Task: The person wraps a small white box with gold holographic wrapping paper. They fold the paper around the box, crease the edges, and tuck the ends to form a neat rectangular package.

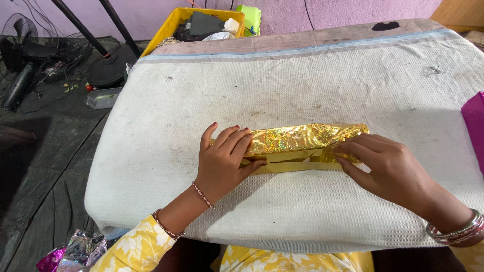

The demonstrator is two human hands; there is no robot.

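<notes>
A long box wrapped in shiny gold foil paper lies across the middle of a white cloth-covered table. My left hand rests flat on the box's left end, fingers spread over the top and thumb against the front fold. My right hand presses on the right end, fingertips pinching the paper's front flap. A loose gold flap runs along the near side of the box between my hands.
A yellow crate with dark cloth and small items sits beyond the table's far left corner. A fan and stand base are on the floor at left. Magenta paper lies at the right edge. Crumpled foil lies on the floor.
</notes>
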